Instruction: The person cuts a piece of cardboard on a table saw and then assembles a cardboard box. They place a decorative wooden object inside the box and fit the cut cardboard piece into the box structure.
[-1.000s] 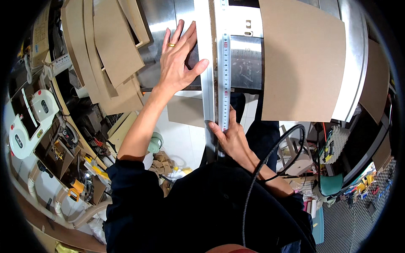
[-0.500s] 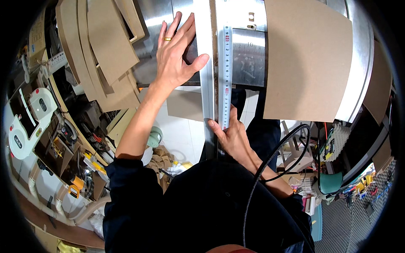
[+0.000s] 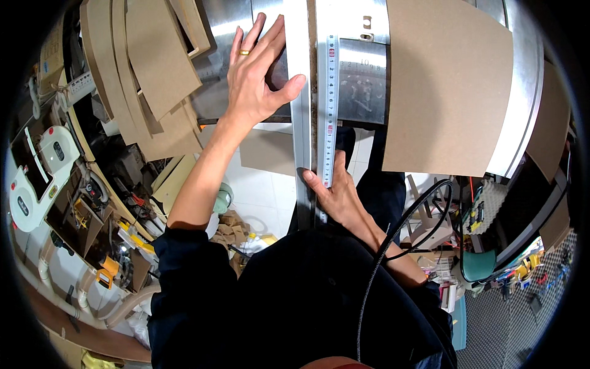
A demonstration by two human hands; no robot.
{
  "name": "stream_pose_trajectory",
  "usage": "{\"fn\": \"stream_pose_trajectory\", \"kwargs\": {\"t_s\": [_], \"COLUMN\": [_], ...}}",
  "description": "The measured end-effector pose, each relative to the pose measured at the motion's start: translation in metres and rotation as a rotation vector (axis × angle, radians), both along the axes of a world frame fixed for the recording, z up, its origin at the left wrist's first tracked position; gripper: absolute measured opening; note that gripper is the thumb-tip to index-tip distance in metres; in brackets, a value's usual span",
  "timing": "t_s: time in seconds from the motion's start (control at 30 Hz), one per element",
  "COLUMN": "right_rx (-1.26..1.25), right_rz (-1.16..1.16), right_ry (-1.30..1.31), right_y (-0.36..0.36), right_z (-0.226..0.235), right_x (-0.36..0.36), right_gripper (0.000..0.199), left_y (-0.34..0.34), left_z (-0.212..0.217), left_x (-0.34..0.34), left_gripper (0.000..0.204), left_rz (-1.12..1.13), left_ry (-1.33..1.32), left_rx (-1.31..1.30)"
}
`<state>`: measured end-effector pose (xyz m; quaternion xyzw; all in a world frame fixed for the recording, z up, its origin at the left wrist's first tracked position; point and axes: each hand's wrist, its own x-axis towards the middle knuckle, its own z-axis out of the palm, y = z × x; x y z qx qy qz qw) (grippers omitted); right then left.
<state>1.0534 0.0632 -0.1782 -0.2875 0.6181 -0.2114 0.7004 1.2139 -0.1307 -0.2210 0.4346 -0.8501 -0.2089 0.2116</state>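
Observation:
A long silver metal rail (image 3: 301, 129) runs toward me over the near edge of the steel table (image 3: 362, 111). Along its right side lies a pale scale strip (image 3: 331, 92) with black and red marks, and a narrow brown edge (image 3: 313, 80) shows between the two. My left hand (image 3: 255, 86), a gold ring on one finger, lies flat with fingers stretched, its thumb and fingertips touching the rail's left side. Nearer my body, my right hand (image 3: 332, 190) grips the rail's near end. Its thumb rests on top; its fingers wrap the right side, partly hidden.
A large brown board (image 3: 448, 86) lies on the right of the table. Several brown panels (image 3: 153, 61) are stacked at the left. A black cable (image 3: 375, 264) loops over my right forearm. A green and white tool (image 3: 37, 172) and a crowded bench flank the left side.
The whole view has shifted slightly. Both hands keep their places on the rail, and a bit more of the scale strip shows below my right thumb.

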Motion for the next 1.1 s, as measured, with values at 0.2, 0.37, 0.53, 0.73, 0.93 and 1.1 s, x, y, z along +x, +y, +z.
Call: {"fn": "stream_pose_trajectory", "kwargs": {"t_s": [0.2, 0.37, 0.53, 0.73, 0.93, 1.1], "right_rx": [-0.04, -0.007, 0.054, -0.119, -0.635, -0.742], "right_rz": [0.063, 0.065, 0.178, 0.425, 0.202, 0.262], "right_ry": [0.055, 0.068, 0.101, 0.078, 1.074, 1.096], "right_y": [0.001, 0.005, 0.0, -0.019, -0.029, -0.021], "right_z": [-0.007, -0.009, -0.002, 0.041, 0.029, -0.008], "right_x": [0.001, 0.003, -0.002, -0.121, -0.251, -0.225], "right_gripper": [0.076, 0.074, 0.073, 0.037, 0.048, 0.066], "left_y": [-0.001, -0.001, 0.001, 0.059, 0.201, 0.213], "left_z": [0.0, 0.0, 0.001, 0.025, -0.054, -0.187], "left_x": [-0.001, -0.001, -0.001, 0.009, 0.113, 0.308], "left_gripper": [0.073, 0.072, 0.073, 0.05, 0.026, 0.032], "left_rz": [0.0, -0.005, 0.009, 0.298, 1.293, 1.652], "left_ry": [0.004, 0.007, -0.006, 0.372, 0.818, 0.769], "left_rx": [0.006, 0.001, 0.004, 0.094, 0.308, 0.456]}}
